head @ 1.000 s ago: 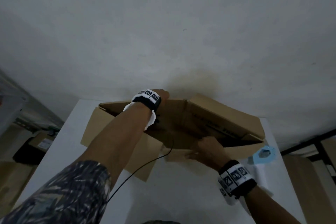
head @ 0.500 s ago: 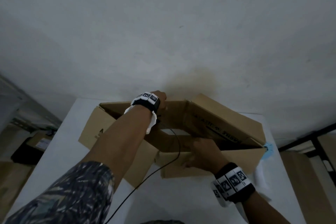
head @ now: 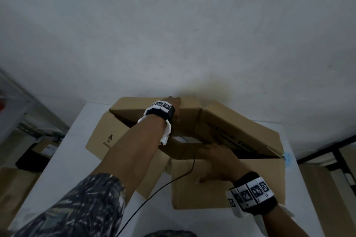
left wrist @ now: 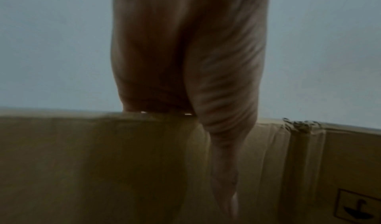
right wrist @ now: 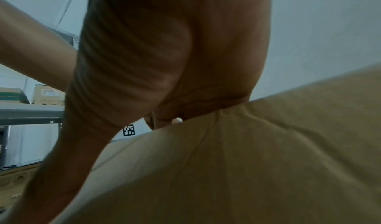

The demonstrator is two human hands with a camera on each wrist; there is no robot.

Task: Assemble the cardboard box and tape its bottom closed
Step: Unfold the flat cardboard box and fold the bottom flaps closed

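A brown cardboard box (head: 227, 183) stands half unfolded on the white table (head: 63, 163), its flaps loose and its inside open toward me. My left hand (head: 174, 106) grips the top edge of the far panel, thumb on the near face and fingers hooked over behind; in the left wrist view the left hand (left wrist: 185, 68) pinches that cardboard box (left wrist: 92, 170) edge. My right hand (head: 217, 161) grips the top edge of the near panel, fingers curled inside; the right wrist view shows the right hand (right wrist: 175, 61) over the cardboard box (right wrist: 257, 170) edge.
A blue tape roll (head: 288, 157) peeks out behind the box's right corner. A black cable (head: 173, 181) runs from my left wrist across the table. A wall stands right behind the table. Shelves with boxes (head: 46, 148) are at the left.
The box has spread wider open. The far panel rose and went back with my left hand; the near panel came toward me with my right hand, which covers more of the tape roll.
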